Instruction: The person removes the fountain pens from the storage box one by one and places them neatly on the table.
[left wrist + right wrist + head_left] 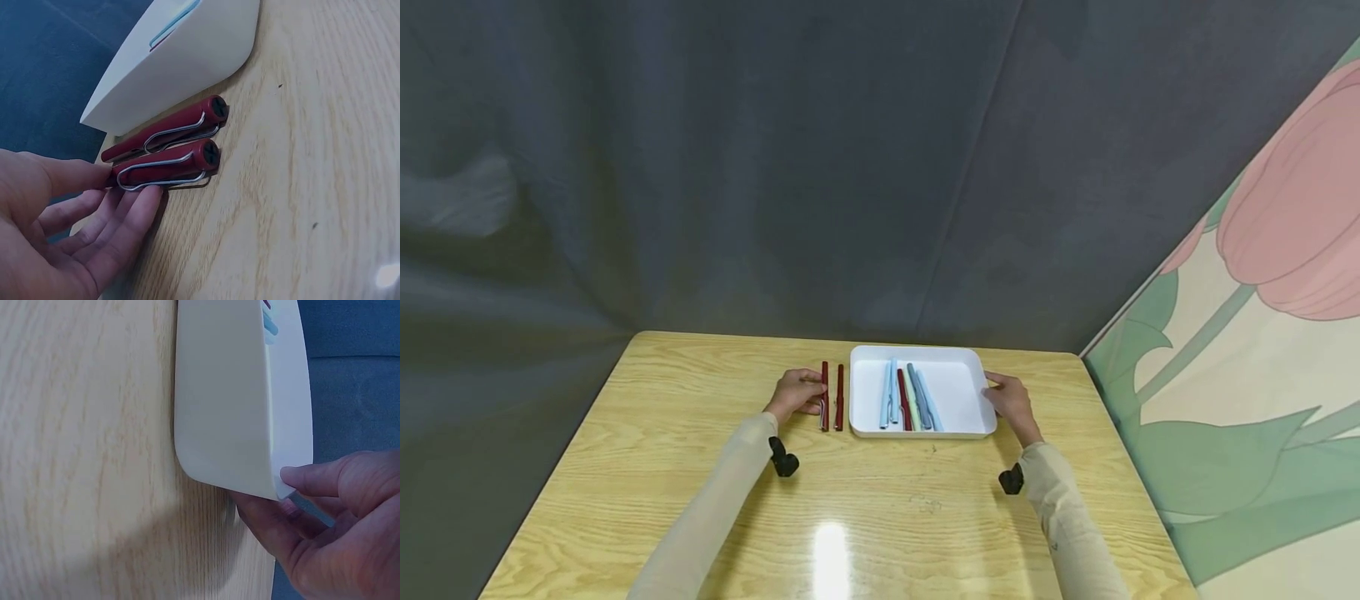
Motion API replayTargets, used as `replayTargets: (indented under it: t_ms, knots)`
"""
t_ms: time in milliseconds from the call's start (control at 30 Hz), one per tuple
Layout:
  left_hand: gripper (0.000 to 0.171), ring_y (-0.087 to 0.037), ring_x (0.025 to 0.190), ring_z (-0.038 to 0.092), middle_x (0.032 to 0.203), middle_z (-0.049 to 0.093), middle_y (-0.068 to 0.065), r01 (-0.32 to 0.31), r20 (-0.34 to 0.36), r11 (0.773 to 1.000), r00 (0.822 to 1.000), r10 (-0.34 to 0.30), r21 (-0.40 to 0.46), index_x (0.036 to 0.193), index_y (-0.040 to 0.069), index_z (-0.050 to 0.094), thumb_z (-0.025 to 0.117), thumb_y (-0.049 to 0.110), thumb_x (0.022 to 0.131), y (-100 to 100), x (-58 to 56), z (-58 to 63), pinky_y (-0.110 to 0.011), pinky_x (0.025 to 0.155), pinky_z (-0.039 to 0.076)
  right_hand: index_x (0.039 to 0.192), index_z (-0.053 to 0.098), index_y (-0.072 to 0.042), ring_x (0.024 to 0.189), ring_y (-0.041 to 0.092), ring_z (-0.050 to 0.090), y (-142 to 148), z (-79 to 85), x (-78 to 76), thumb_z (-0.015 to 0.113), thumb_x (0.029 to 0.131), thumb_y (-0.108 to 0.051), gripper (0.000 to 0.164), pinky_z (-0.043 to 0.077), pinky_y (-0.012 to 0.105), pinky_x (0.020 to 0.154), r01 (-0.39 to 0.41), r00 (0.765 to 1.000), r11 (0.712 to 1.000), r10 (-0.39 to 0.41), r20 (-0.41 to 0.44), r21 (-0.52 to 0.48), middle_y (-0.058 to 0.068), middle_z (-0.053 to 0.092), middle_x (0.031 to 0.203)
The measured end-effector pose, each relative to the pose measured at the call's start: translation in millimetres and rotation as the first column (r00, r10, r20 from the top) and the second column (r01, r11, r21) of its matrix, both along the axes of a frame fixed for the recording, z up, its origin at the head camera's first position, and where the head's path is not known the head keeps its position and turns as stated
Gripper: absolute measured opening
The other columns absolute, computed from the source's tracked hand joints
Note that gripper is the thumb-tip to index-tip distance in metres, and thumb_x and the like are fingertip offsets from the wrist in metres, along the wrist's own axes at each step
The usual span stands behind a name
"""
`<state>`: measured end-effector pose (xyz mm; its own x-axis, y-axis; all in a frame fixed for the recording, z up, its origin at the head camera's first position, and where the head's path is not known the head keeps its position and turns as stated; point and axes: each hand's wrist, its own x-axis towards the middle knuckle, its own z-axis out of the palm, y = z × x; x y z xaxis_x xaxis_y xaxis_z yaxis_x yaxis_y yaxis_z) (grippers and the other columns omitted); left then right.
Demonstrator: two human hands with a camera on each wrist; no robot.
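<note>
Left hand (796,392) pinches outer red pen (165,173) — likely light, stiff, slick; best held mid-barrel, clear of the clip (156,164). Right hand (1011,402) pinches white tray (958,402) at rim.

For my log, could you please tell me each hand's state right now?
Left hand: closed, pinching the leftmost slender, dark red, silver-clipped pen.
Right hand: closed, gripping the white rectangular tray by its rim.

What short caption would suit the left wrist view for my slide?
Left hand holding a red pen beside a second red pen, near the white tray on a wooden table.
</note>
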<state>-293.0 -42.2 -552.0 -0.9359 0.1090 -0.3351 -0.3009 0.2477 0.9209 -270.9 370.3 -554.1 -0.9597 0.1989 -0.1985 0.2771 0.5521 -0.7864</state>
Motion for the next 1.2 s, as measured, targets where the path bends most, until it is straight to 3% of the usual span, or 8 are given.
replayTargets:
  t_ms: [267,500,733,1033,1100,1200]
  knots:
    - [0.039,-0.016,0.067,0.066,0.09,0.071,-0.017,-0.031,-0.039,0.996,0.999,0.027,-0.089,0.131,-0.007,0.064,0.059,-0.003,0.092,7.3,4.1,-2.2,-0.029,0.058,0.061,0.144,0.058,0.006,0.049,0.013,0.056,2.8,-1.5,0.4,0.061,0.1,-0.001,0.045,0.049,0.029,0.05,-0.015,1.0,1.0,0.015,-0.013,-0.015,0.032,0.074,0.104]
    - [0.03,-0.018,0.077,0.07,0.1,0.074,-0.018,-0.038,-0.059,0.991,0.998,0.031,-0.128,0.123,-0.006,0.065,0.071,0.007,0.097,11.7,7.8,-1.0,-0.029,0.06,0.062,0.144,0.057,0.006,0.047,0.014,0.053,3.3,-1.4,1.3,0.061,0.1,-0.002,0.045,0.045,0.027,0.048,-0.015,1.0,1.0,0.014,-0.01,-0.009,0.032,0.074,0.103]
    - [0.027,-0.012,0.058,0.067,0.106,0.073,-0.017,-0.047,-0.094,0.969,0.995,0.025,-0.244,0.113,-0.002,0.068,0.078,0.014,0.093,14.7,5.9,-2.8,-0.025,0.054,0.058,0.145,0.057,0.005,0.046,0.012,0.05,3.3,-0.3,2.0,0.06,0.1,-0.002,0.045,0.043,0.026,0.047,-0.016,1.0,1.0,0.016,-0.016,-0.012,0.032,0.074,0.103]
    - [0.023,-0.014,0.066,0.067,0.09,0.074,-0.013,-0.095,-0.069,0.981,0.994,0.084,-0.171,0.113,-0.003,0.068,0.077,0.008,0.094,14.5,2.3,-4.3,-0.025,0.052,0.059,0.145,0.057,0.005,0.052,0.013,0.056,2.0,0.7,2.1,0.06,0.1,-0.003,0.046,0.048,0.028,0.05,-0.005,1.0,1.0,0.005,-0.01,-0.007,0.033,0.073,0.108]
    - [0.021,-0.014,0.064,0.065,0.087,0.073,-0.012,-0.111,-0.073,0.976,0.992,0.099,-0.186,0.11,-0.002,0.069,0.077,0.008,0.094,15.7,1.0,-5.0,-0.026,0.052,0.058,0.145,0.057,0.005,0.054,0.014,0.059,1.4,1.1,2.3,0.061,0.1,-0.003,0.046,0.051,0.028,0.052,-0.007,1.0,1.0,0.007,-0.012,-0.005,0.034,0.072,0.111]
    - [0.016,-0.013,0.059,0.064,0.084,0.075,-0.011,-0.115,-0.117,0.952,0.989,0.085,-0.282,0.105,0.001,0.071,0.078,0.012,0.095,18.7,0.1,-4.7,-0.031,0.06,0.058,0.145,0.057,0.005,0.056,0.013,0.06,1.6,0.7,2.5,0.061,0.1,-0.003,0.046,0.051,0.028,0.052,-0.004,1.0,1.0,0.005,-0.013,0.002,0.034,0.072,0.111]
